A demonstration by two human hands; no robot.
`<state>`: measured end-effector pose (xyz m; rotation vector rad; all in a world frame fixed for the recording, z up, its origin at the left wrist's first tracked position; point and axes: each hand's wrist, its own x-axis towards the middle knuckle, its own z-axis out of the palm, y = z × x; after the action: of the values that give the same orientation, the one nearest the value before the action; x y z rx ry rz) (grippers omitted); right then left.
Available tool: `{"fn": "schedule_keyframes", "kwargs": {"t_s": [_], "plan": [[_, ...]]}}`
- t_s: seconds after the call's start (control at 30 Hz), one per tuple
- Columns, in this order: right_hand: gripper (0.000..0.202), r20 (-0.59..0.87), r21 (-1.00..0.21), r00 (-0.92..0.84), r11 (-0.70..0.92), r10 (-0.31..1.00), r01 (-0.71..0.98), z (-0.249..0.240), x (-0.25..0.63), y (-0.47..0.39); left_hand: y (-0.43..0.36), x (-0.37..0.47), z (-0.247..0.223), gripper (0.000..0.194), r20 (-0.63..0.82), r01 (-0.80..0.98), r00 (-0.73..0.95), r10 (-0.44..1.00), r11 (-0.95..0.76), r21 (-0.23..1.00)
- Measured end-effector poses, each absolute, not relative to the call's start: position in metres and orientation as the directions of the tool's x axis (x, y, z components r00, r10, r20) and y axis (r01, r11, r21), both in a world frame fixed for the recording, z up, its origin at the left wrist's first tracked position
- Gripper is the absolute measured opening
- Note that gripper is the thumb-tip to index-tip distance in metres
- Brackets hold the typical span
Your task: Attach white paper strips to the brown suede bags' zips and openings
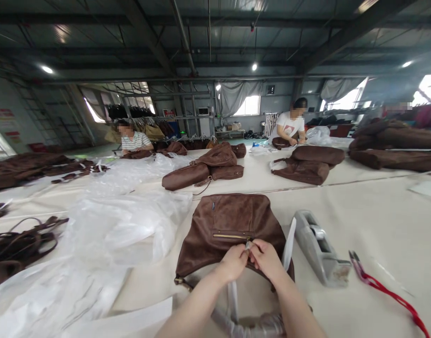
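A dark brown leather handbag lies on the table in front of me, its zipped pocket facing up. My left hand and my right hand meet at the right end of the brass zipper. Between their pinched fingertips is a small whitish piece, at the zipper pull; its exact kind is too small to tell. The bag's handle, covered in clear wrapping, lies towards me, partly hidden by my forearms. A white strip rests against the bag's right side.
To the right are a grey tape dispenser and red-handled pliers. Clear plastic bags spread over the left side. More brown bags lie further back. Two people work across the table, one left, one right.
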<state>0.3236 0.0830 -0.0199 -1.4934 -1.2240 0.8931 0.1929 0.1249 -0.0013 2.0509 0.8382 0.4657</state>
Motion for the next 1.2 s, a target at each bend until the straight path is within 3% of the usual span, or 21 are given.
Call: {"fn": "schedule_keyframes", "kwargs": {"t_s": [0.17,0.33,0.53,0.73,0.8,0.87,0.93,1.03,1.2], "plan": [[0.033,0.113,-0.965,0.267,0.042,0.957,0.258,-0.023,0.316,0.050,0.097,0.189,0.002,0.028,0.034,0.463,0.675,0.737,-0.459,0.758],[0.035,0.089,-0.978,0.238,0.040,0.967,0.204,-0.023,0.307,0.035,0.089,0.174,0.014,0.039,0.014,0.359,0.729,0.684,-0.400,0.843],[0.030,0.139,-0.903,0.282,0.005,0.949,0.429,-0.013,0.295,0.036,0.097,0.157,0.005,0.026,0.149,0.373,0.686,0.712,-0.520,0.769],[0.029,0.126,-0.859,0.269,-0.030,0.955,0.510,0.009,0.295,0.034,0.100,0.159,-0.002,0.025,0.218,0.278,0.722,0.657,-0.563,0.778],[0.026,0.167,-0.821,0.276,-0.022,0.946,0.571,0.024,0.307,0.028,0.104,0.160,-0.003,0.027,0.167,0.236,0.663,0.730,-0.415,0.878],[0.024,0.306,-0.723,0.363,-0.033,0.880,0.690,0.042,0.332,0.018,0.108,0.159,-0.004,0.030,0.002,0.142,0.606,0.795,-0.110,0.984],[0.025,0.471,-0.598,0.483,-0.136,0.738,0.790,0.056,0.369,0.006,0.113,0.157,-0.005,0.033,-0.172,-0.007,0.620,0.765,0.224,0.975],[0.029,0.480,-0.576,0.661,-0.361,0.577,0.733,0.061,0.433,-0.014,0.117,0.152,-0.001,0.028,-0.259,-0.187,0.731,0.631,0.552,0.813],[0.029,0.191,-0.756,0.758,-0.399,0.623,0.518,0.036,0.491,-0.039,0.120,0.148,0.011,0.013,-0.270,-0.218,0.896,0.353,0.879,0.425]]}}
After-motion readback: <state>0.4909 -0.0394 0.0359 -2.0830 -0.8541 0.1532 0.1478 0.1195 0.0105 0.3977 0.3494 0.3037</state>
